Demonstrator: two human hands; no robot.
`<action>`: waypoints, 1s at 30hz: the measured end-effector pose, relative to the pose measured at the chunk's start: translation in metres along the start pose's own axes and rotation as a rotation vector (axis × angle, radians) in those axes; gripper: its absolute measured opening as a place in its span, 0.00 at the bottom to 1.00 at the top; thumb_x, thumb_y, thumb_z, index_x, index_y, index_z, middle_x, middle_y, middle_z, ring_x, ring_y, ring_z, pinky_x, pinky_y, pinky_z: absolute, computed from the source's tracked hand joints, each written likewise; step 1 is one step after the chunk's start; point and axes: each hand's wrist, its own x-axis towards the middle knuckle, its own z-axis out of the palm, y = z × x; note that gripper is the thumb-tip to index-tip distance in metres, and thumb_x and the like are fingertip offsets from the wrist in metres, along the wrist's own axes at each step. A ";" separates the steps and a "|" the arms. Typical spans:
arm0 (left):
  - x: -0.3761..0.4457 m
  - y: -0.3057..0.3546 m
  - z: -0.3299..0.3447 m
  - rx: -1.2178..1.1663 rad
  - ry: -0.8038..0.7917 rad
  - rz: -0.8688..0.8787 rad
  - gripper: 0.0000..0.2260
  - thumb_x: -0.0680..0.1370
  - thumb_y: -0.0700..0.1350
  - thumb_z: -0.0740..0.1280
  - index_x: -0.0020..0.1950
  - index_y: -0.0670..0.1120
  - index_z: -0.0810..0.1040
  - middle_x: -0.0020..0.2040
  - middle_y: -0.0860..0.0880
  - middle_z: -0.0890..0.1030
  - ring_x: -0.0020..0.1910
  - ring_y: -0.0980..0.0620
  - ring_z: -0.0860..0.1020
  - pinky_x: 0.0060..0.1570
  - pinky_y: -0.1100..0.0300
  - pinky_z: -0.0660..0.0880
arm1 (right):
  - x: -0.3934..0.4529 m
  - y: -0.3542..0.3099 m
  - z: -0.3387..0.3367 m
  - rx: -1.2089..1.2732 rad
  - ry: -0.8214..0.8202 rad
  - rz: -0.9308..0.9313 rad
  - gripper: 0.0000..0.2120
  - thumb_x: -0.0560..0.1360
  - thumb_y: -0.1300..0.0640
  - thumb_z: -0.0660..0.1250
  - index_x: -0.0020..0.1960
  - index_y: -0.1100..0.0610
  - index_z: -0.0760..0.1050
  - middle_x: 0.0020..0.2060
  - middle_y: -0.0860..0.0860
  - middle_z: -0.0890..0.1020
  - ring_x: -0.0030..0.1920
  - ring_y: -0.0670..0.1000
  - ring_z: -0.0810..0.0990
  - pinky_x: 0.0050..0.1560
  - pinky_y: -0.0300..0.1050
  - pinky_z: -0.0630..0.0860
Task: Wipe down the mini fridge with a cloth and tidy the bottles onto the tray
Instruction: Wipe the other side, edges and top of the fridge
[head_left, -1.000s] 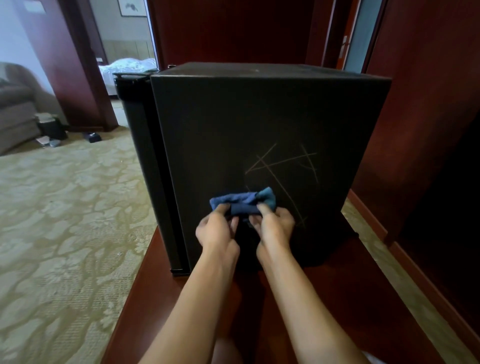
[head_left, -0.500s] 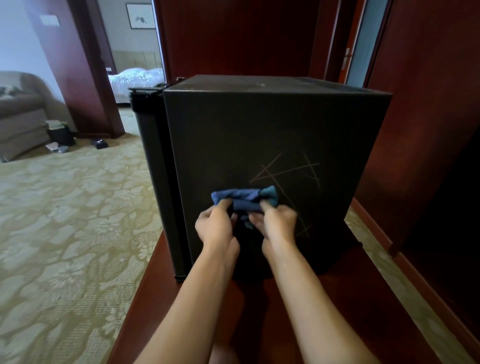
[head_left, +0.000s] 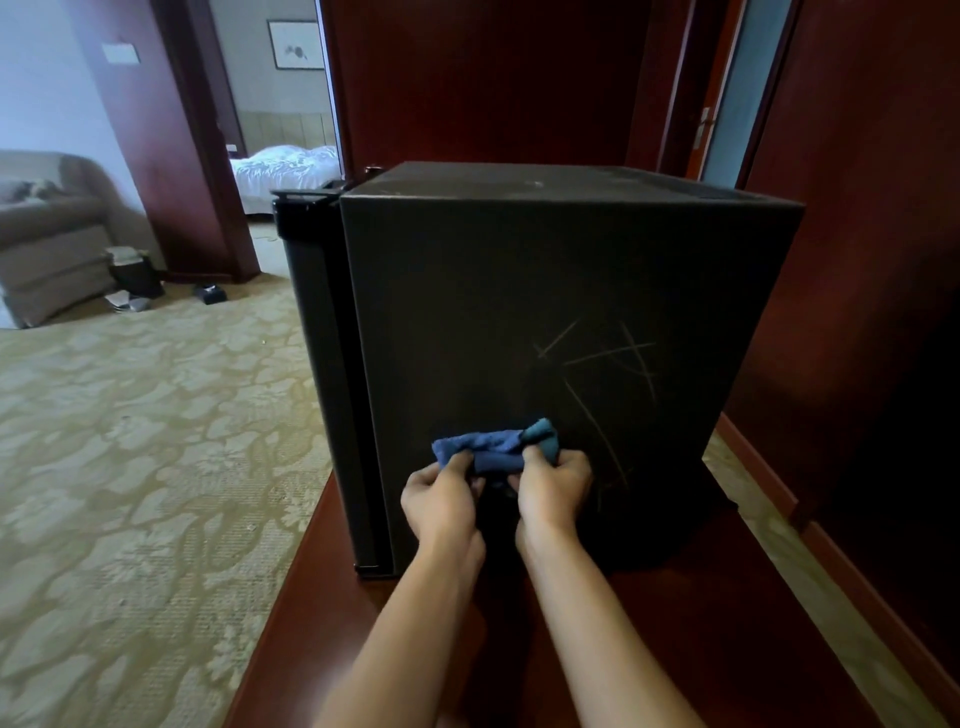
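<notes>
A black mini fridge (head_left: 509, 312) stands on a dark red wooden table (head_left: 701, 623), its side panel facing me with pale scratch marks on the right half. A bunched blue cloth (head_left: 493, 447) is held against the lower part of that panel. My left hand (head_left: 441, 499) grips the cloth's left end and my right hand (head_left: 553, 488) grips its right end, fingers curled into the fabric. The fridge door edge shows at the left side. No bottles or tray are in view.
Patterned beige carpet (head_left: 130, 441) spreads to the left. A grey sofa (head_left: 47, 234) and small dark items on the floor (head_left: 135, 280) lie at the far left. Dark red wooden panels (head_left: 857, 260) close in on the right. A doorway shows a bed (head_left: 280, 166).
The view has tilted up a little, so the fridge sits lower in the frame. Both hands keep hold of the blue cloth at about the same spot on the panel.
</notes>
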 end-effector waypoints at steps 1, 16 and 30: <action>-0.002 0.006 0.005 -0.001 -0.005 0.031 0.05 0.75 0.37 0.71 0.45 0.42 0.76 0.38 0.43 0.81 0.34 0.51 0.81 0.31 0.62 0.77 | 0.001 -0.007 0.001 0.001 0.001 -0.027 0.05 0.73 0.63 0.68 0.48 0.59 0.73 0.46 0.61 0.81 0.42 0.59 0.83 0.46 0.58 0.82; -0.028 0.040 0.046 0.033 -0.107 0.292 0.05 0.74 0.41 0.73 0.46 0.44 0.77 0.39 0.45 0.84 0.34 0.52 0.83 0.37 0.59 0.79 | -0.014 -0.074 -0.002 -0.143 0.059 -0.559 0.07 0.73 0.61 0.69 0.48 0.59 0.72 0.46 0.59 0.82 0.48 0.62 0.81 0.52 0.50 0.75; -0.065 0.120 0.111 -0.138 -0.381 0.347 0.10 0.74 0.37 0.73 0.52 0.38 0.75 0.43 0.40 0.82 0.32 0.52 0.81 0.33 0.64 0.78 | -0.013 -0.186 0.021 0.079 -0.116 -0.596 0.13 0.69 0.59 0.74 0.46 0.56 0.71 0.47 0.59 0.82 0.47 0.58 0.83 0.50 0.60 0.80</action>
